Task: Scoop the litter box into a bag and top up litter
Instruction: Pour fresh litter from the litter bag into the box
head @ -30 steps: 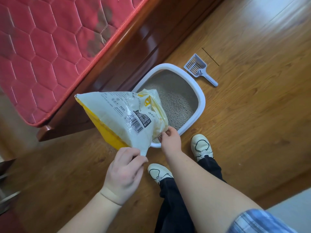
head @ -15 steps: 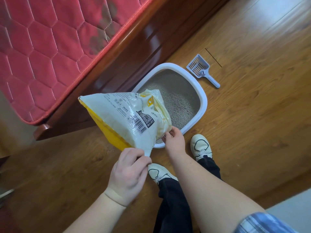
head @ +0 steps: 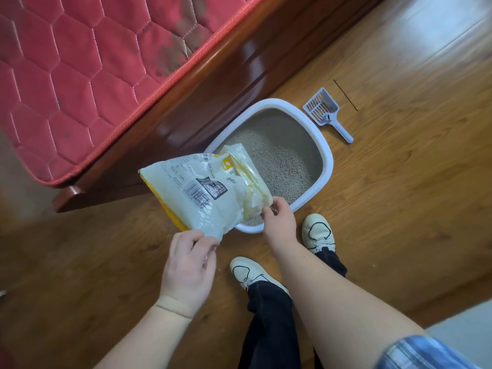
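Nearest, the left grip [head: 187, 267] pinches the lower corner of a white-and-yellow cat litter bag [head: 210, 190]. Just beyond two white shoes [head: 318, 231], the right grip [head: 279, 222] clenches the bag's crumpled open end. The bag is held tilted, its mouth over the near rim of the white litter box [head: 327, 166] on the wooden floor [head: 399, 195]. Grey litter [head: 282, 158] fills the box. A pale slotted scoop [head: 323, 109] lies just beside the box's far corner. A wooden bed frame [head: 213, 75] lies beyond.
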`<state>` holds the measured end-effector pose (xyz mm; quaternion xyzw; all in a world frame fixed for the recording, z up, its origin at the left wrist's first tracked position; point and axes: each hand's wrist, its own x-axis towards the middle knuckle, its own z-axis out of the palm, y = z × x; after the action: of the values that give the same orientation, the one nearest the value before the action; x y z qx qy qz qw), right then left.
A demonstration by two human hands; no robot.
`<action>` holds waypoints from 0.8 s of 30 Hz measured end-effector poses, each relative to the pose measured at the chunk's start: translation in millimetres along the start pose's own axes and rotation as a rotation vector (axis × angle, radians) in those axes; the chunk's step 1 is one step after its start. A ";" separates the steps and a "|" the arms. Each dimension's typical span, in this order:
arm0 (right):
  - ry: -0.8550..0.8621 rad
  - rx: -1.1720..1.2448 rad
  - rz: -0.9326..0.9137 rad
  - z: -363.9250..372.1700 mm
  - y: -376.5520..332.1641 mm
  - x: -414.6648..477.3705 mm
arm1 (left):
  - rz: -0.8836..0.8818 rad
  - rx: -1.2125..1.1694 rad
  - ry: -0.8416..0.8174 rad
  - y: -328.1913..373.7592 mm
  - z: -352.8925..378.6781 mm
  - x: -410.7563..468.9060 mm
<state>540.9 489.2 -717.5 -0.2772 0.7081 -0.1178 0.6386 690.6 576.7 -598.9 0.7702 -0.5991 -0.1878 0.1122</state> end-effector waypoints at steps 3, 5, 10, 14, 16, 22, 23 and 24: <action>0.018 -0.070 -0.044 1.9 -3.1 -2.7 | -0.049 -0.008 0.046 -17.7 2.2 0.1; 0.036 -0.118 -0.087 2.3 -6.0 -4.5 | -0.086 -0.013 0.071 -27.6 6.0 0.7; 0.060 -0.243 -0.200 -0.5 -15.3 -9.6 | -0.329 -0.097 0.016 -49.2 24.5 3.8; 0.023 -0.419 -0.292 -7.1 -23.0 -13.6 | -0.485 -0.160 -0.113 -62.3 39.0 3.3; -0.003 -0.525 -0.346 -8.0 -23.3 -16.8 | -0.536 -0.172 -0.159 -66.4 39.9 0.6; -0.081 -0.778 -0.509 0.4 -36.8 -43.0 | -0.616 -0.257 -0.307 -74.0 13.7 -7.5; -0.085 -0.819 -0.547 1.6 -43.8 -51.6 | -0.615 -0.301 -0.307 -72.4 5.4 -9.2; -0.089 -0.858 -0.581 2.6 -52.2 -61.6 | -0.605 -0.347 -0.306 -69.2 -4.1 -11.2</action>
<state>558.0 480.4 -639.0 -0.7038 0.5588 0.0226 0.4379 750.9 605.1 -621.0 0.8450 -0.3135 -0.4239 0.0895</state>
